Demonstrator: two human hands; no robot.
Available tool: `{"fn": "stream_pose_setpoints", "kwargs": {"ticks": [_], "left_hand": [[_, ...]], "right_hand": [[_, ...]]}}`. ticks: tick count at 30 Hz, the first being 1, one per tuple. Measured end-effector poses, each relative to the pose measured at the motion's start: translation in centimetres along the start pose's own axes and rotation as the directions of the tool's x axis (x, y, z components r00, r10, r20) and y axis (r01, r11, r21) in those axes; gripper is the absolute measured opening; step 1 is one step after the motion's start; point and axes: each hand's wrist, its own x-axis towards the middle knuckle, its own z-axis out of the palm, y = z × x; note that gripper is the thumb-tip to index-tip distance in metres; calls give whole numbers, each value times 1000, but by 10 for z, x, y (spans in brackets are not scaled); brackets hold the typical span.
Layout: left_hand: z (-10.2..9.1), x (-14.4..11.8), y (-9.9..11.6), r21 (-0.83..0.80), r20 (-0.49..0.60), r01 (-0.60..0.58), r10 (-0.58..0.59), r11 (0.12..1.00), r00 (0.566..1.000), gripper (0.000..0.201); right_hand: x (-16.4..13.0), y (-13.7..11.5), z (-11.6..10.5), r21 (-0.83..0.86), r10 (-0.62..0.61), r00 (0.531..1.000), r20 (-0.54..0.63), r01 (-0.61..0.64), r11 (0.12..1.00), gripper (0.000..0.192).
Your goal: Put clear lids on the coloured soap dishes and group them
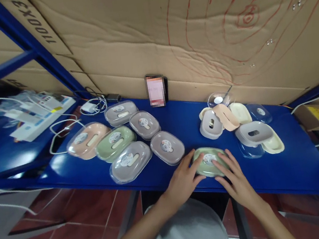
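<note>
A green soap box [210, 160] with a clear lid and a round sticker lies near the front edge of the blue table [300, 170]. My left hand [184, 180] rests against its left side, fingers spread over the rim. From the right, my right hand [235, 176] presses flat on the lid. Both hands hold the box between them.
Several closed boxes lie to the left: pink [87, 140], green [115, 142], grey [130, 161]. Loose box parts and clear lids [252, 133] are heaped to the right. A phone [155, 90] leans on the cardboard wall. Power strips and white cables [39, 110] sit far left.
</note>
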Motion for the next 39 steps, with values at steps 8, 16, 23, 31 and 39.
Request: {"fn": "stream_pose_setpoints", "kwargs": {"ticks": [8,16,23,31,39], "left_hand": [[-1,-1,4,8,-19,-8,8,1000,1000,80],[-78,-28,12,110,-276,-30,60,993,959,58],[-174,-42,-76,240,-667,371,-125,897,735,61],[-222,-31,-169,328,-664,588,-262,740,700,74],[-212,-34,-138,341,-687,549,-197,763,700,122]], "right_hand": [[3,6,-4,-82,-63,997,35,66,994,71],[54,-32,-8,-47,-258,962,-87,254,966,89],[117,-57,8,29,-242,964,-112,247,969,95],[87,-1,5,-77,53,992,-115,-62,995,73],[82,29,11,-248,156,988,-13,-154,956,63]]}}
